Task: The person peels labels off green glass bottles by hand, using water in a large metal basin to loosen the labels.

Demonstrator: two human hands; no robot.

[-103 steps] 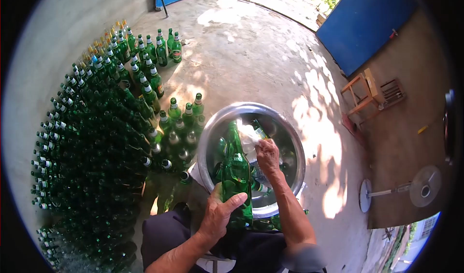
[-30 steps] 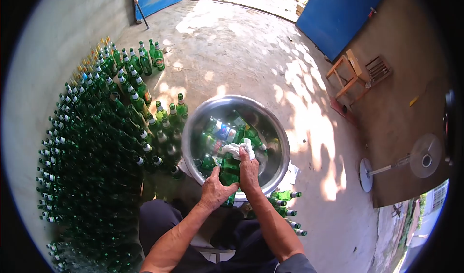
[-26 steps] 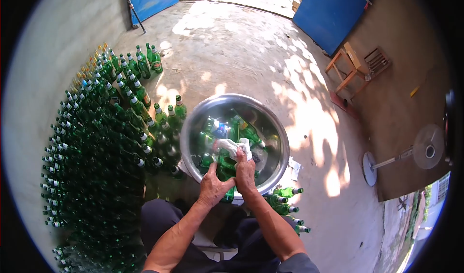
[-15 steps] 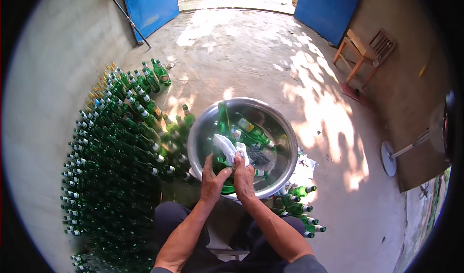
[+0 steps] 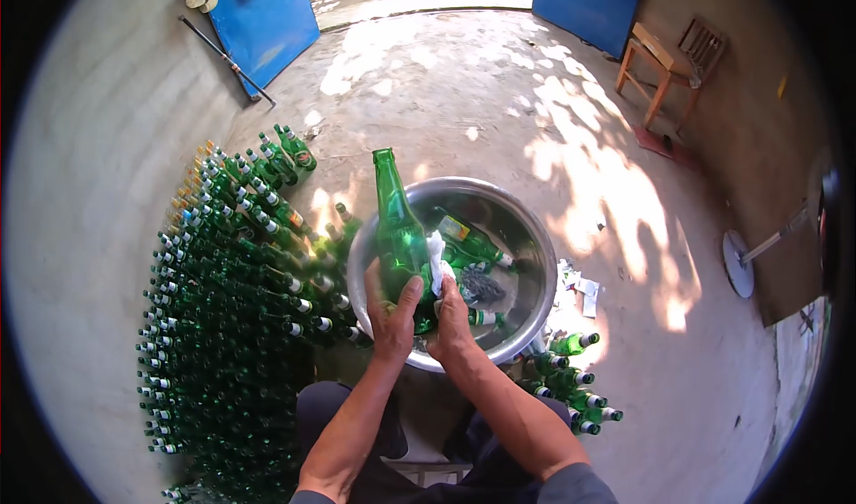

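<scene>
My left hand [image 5: 392, 317] is wrapped round the lower body of a green glass bottle [image 5: 398, 236], which leans neck-up and away over the basin's left side. No label shows on its visible side. In my right hand [image 5: 452, 315] a white cloth [image 5: 437, 261] is pinched against the bottle's right side. Beneath both hands stands a wide metal basin [image 5: 540, 236]. Inside it lie more green bottles [image 5: 484, 247], one with a yellowish label, and a dark scouring clump [image 5: 482, 288]. The bottle's base is partly hidden by my fingers.
Many green bottles [image 5: 241, 326] stand packed along the left. Several more bottles [image 5: 580, 388] lie at the basin's lower right, near white paper scraps [image 5: 584, 292]. A wooden chair [image 5: 664, 67] and a stand with a round base [image 5: 737, 263] are on the right.
The bottle has risen and tilted left, out over the basin's rim. The white cloth, earlier spread across its front, is now bunched at its right side. The view has shifted slightly.
</scene>
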